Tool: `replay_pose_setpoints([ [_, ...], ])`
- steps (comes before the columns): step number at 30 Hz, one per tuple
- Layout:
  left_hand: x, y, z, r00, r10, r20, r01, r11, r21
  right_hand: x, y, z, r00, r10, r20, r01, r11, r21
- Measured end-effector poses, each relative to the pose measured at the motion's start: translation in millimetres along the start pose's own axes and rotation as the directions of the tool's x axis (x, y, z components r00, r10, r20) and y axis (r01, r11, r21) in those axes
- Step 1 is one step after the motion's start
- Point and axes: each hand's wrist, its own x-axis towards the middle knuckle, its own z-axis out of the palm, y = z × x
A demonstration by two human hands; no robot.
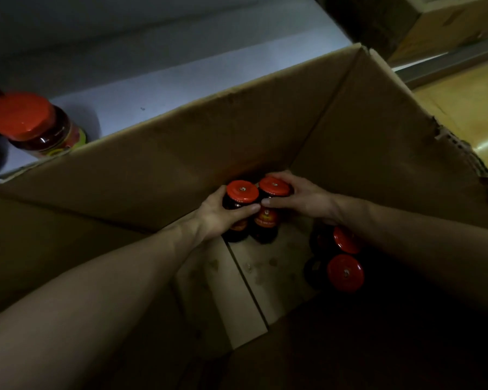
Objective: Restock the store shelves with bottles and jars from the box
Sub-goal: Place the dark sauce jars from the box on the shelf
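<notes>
Deep in the open brown cardboard box (180, 170), the left hand (223, 215) wraps a dark red-lidded glass jar (242, 192); the right hand (301, 198) curls round its twin (273, 187) just beside it (thumbs nearly touching). Two more red-lidded jars (345, 273) lie near the right wrist.

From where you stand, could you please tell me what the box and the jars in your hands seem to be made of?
The box: matte brown corrugated cardboard, fluting visible along its torn right edge. The jars in the left hand and right hand: dark, glossy bodies, probably glass; smooth red lids, metal or plastic, I cannot tell which.
</notes>
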Motion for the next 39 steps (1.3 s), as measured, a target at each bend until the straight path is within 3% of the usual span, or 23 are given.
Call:
replay_pose_setpoints([
  [4,-9,-1,-1,0.999,-0.029,-0.028,0.028,0.999,-0.018,-10,6,13,0.998,-0.007,-0.059,0.016,0.987,0.160],
  [8,-37,20,-4,0.998,-0.065,-0.026,0.063,0.994,-0.085,-42,-10,20,0.995,0.097,-0.028,-0.086,0.961,0.264],
  [15,-123,93,-23,0.994,-0.100,-0.043,0.093,0.986,-0.136,-139,-85,17,0.992,0.096,-0.077,-0.057,0.913,0.404],
  [19,-187,145,-42,0.996,-0.092,-0.003,0.089,0.970,-0.228,-203,-139,24,0.985,0.095,-0.145,0.005,0.821,0.571],
  [28,-345,318,-85,0.997,-0.043,0.069,0.065,0.934,-0.352,-366,-313,3,0.948,0.115,-0.298,0.152,0.659,0.737],
  [34,-476,443,-120,0.992,0.083,0.092,-0.034,0.897,-0.441,-490,-468,-29,0.916,0.026,-0.399,0.272,0.692,0.668],
  [39,-560,531,-164,0.976,0.215,0.019,-0.176,0.843,-0.508,-583,-579,-34,0.864,-0.070,-0.499,0.383,0.735,0.559],
])
